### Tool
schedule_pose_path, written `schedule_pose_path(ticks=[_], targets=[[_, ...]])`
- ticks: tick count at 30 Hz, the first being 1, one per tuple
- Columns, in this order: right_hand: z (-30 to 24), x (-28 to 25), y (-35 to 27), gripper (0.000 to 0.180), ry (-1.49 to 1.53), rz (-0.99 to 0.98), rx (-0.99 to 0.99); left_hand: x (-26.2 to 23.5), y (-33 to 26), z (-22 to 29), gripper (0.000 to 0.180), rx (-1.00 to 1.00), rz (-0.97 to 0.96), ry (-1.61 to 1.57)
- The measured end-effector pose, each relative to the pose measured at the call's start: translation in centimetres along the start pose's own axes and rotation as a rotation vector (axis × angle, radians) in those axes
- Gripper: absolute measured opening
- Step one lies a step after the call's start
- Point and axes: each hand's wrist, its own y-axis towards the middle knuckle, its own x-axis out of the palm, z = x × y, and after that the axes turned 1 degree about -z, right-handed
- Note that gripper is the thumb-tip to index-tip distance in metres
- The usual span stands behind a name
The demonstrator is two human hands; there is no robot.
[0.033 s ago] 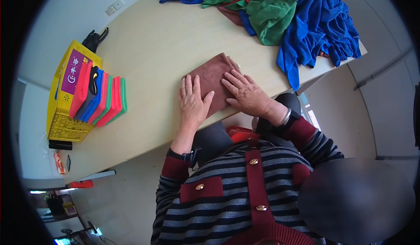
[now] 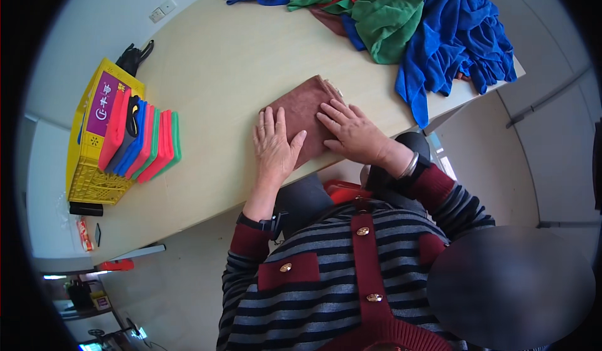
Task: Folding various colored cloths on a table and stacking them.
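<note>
A brown towel (image 2: 303,110), folded into a flat rectangle, lies at the table's near edge. My left hand (image 2: 274,144) rests flat on its left side, fingers stretched forward and thumb apart. On the right side of the towel lies my right hand (image 2: 354,131), its fingers spread and pointing left. Neither hand grips anything. The towel's lower corner is partly covered by my left hand. Off to the left, a row of folded towels (image 2: 145,144) in red, grey, blue and green leans against a yellow plastic basket (image 2: 100,178).
Loose blue cloths (image 2: 451,41) and green cloths (image 2: 389,22) are heaped at the far right of the pale table (image 2: 219,69), one hanging over its edge. A black item with a loop (image 2: 132,57) lies behind the basket. A black cylinder (image 2: 86,209) is beside the basket.
</note>
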Motion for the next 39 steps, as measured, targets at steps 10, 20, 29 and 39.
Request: schedule_pose_path(ticks=[10,20,29,39], targets=[[1.5,1.8,6.5,0.063,-0.125,-0.011,0.015,1.1,1.1,1.0,0.073,0.042,-0.068,-0.005],[2.4,2.8,5.4,0.065,-0.073,0.072,0.203,-0.8,-1.4,0.5,0.067,-0.183,0.147,-0.241],[-2.2,3.3,5.2,0.064,0.180,0.012,0.041,-4.3,-7.5,-0.2,0.054,-0.495,0.199,-0.332],[-9.5,5.3,5.6,0.061,0.236,-0.069,-0.241,-4.4,-16.4,-3.5,0.042,-1.007,0.122,-1.476]])
